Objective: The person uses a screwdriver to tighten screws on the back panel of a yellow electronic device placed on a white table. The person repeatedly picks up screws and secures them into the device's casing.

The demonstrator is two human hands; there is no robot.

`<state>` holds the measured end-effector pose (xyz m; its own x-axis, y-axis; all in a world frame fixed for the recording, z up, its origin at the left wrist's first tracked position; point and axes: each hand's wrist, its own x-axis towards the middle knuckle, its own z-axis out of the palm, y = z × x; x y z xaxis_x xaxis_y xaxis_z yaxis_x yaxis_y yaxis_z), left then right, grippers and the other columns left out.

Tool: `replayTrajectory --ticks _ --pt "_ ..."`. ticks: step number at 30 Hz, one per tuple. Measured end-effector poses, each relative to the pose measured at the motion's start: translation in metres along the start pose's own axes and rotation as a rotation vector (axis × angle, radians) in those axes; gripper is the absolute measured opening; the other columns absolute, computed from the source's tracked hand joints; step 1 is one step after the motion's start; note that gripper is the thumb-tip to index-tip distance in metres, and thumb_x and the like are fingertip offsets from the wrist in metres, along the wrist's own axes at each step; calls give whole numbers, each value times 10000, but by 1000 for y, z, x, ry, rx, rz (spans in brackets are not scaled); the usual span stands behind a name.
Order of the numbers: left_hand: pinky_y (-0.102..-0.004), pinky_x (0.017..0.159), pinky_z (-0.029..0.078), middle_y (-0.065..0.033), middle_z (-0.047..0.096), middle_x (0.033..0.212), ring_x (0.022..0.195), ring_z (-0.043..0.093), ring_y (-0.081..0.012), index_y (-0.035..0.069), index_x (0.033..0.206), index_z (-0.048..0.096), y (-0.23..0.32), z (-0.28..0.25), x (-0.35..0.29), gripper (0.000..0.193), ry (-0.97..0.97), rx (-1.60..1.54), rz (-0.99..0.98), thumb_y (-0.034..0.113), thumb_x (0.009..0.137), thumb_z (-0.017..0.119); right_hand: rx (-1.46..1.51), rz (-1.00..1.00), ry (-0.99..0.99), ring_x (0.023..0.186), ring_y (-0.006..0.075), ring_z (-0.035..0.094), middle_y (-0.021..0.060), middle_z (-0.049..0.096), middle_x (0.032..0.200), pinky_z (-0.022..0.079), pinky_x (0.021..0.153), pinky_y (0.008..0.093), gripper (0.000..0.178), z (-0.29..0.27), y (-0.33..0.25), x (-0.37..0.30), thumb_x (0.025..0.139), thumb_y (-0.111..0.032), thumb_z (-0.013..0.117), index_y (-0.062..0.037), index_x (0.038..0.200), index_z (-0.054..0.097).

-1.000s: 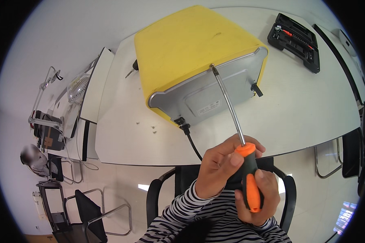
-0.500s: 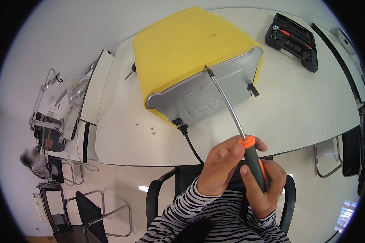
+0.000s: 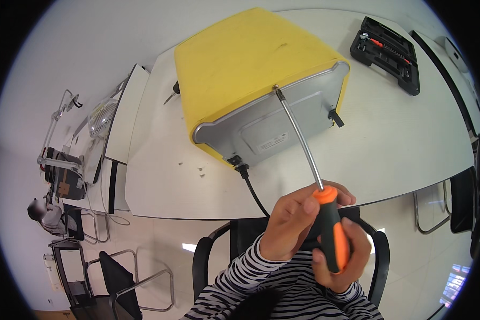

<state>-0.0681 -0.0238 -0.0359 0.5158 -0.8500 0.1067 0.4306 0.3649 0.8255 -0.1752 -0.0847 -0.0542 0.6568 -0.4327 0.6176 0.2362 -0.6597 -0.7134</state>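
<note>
White-walled and tile-floored, the room seen from the head camera holds a pale table (image 3: 410,154) with a rounded edge. On it, near the middle, sits a big yellow box (image 3: 256,58), its grey panel (image 3: 269,125) facing the person. Plugged into the panel's lower left corner is a black cord (image 3: 254,196), which runs down over the table edge; a black tab (image 3: 336,118) sticks out near the opposite corner.

Both hands are on one long screwdriver (image 3: 330,229) with a green and orange handle. The left hand (image 3: 288,224) grasps it at the orange collar, thumb in front and fingers behind. The right hand (image 3: 358,261) has its fingers curled around the butt end. The shaft slants up and leftward to the seam between yellow cover and grey panel, where the tip is at a small screw (image 3: 276,87); how firmly it sits there cannot be told.

Small bits (image 3: 201,172) lie left of the box, a second screwdriver (image 3: 172,93) pokes out beside it, and an open black tool case (image 3: 384,56) lies to the right.
</note>
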Motion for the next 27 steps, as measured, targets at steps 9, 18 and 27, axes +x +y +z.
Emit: replayTrajectory --ticks 9,18,27 --pt "-340 812 376 -193 521 929 907 495 -242 -70 926 517 1 -5 0 434 -7 129 77 345 803 503 -493 -206 200 639 208 513 123 500 800 441 515 251 429 8 -1 1 608 12 655 -102 1012 569" --pt "-333 797 381 -172 518 915 902 488 -230 -52 887 523 3 3 6 384 -2 31 -4 317 782 546 -211 -58 115 747 208 523 112 495 872 446 593 259 471 -6 2 7 615 -109 711 -59 1037 508" --pt "-342 831 366 -158 501 936 947 463 -238 -44 900 506 -3 3 5 457 -59 -106 -15 401 798 500 694 279 40 598 129 535 146 515 832 444 573 206 606 1 4 -6 695 -168 662 66 1107 284"
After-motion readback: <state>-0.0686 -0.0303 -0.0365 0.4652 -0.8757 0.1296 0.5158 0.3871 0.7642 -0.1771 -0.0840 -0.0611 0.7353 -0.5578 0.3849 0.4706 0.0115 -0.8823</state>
